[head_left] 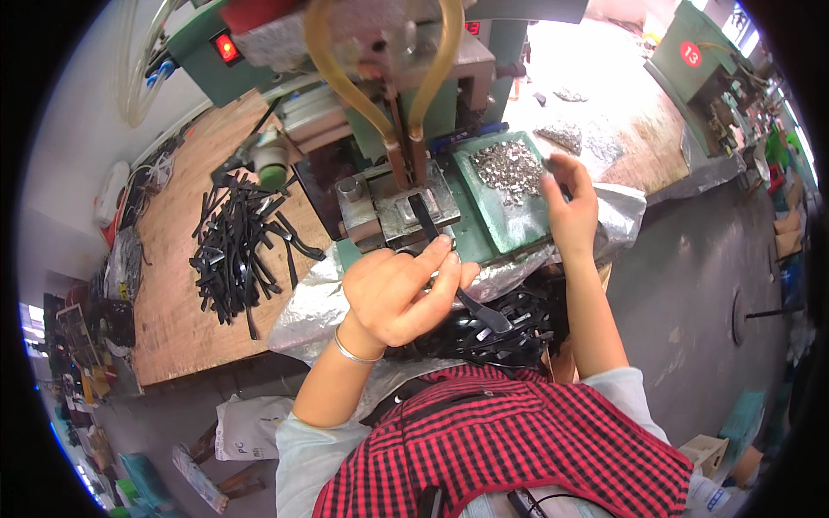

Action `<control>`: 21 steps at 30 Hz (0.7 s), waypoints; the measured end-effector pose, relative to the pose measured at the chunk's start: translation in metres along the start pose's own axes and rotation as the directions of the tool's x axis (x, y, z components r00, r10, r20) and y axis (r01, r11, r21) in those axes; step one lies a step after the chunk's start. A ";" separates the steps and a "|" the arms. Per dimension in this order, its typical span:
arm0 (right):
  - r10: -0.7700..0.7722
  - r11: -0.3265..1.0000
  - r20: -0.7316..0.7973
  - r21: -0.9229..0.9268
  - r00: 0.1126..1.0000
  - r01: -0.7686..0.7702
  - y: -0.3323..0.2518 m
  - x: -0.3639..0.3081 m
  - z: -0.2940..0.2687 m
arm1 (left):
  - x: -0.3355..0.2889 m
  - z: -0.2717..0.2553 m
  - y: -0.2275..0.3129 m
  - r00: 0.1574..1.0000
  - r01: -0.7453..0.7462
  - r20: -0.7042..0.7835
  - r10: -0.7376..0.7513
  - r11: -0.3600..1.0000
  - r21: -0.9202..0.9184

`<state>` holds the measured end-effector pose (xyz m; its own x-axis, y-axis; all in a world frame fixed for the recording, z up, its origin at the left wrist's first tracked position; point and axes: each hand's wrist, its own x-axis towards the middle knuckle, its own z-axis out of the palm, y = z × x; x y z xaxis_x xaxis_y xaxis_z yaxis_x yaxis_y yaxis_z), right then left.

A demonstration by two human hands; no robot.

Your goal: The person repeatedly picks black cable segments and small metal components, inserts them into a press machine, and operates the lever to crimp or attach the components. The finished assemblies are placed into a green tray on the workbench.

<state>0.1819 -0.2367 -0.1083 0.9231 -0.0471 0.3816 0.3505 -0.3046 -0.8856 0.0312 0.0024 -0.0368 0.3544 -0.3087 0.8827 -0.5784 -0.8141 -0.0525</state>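
Note:
My left hand [397, 293] is closed on a black eyeglass temple [485, 312], pinched between thumb and fingers. One end of the temple lies on the small metal block [429, 207] under the machine; its wider, curved end sticks out below my hand. Two copper-coloured prongs [406, 162] with yellowish tubes come down just above that end. To the right, my right hand [572, 205] is at the edge of a green tray [490, 216] of small shiny metal pieces [508, 169]. Its thumb and fingertips are bent together; anything between them is too small to make out.
A pile of black temples [242, 259] lies on the wooden table [173, 324] at left. More temples [518, 324] lie at the table's front edge, before my apron. Silver foil [315, 298] covers the edge. The green machine [492, 73] rises ahead; another [691, 65] stands far right.

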 end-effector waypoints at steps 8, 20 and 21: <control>-0.177 0.827 0.198 -0.502 0.964 0.254 -0.007 -0.020 0.004 | -0.003 -0.009 0.012 0.991 0.127 0.040 -0.125 0.992 -0.030; -0.116 0.962 0.036 -0.245 0.993 0.121 -0.012 -0.032 0.005 | -0.040 -0.126 -0.014 0.779 0.623 -0.257 -0.572 0.657 0.425; -0.155 0.958 0.048 -0.235 0.987 0.162 -0.016 -0.031 0.009 | -0.043 -0.126 -0.032 0.763 0.626 -0.200 -0.614 0.628 0.462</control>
<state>0.1486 -0.2221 -0.1083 0.8642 0.0459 0.5011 0.4481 -0.5231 -0.7250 -0.0584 0.1041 -0.0144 0.4792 0.3627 0.7993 0.1979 -0.9318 0.3042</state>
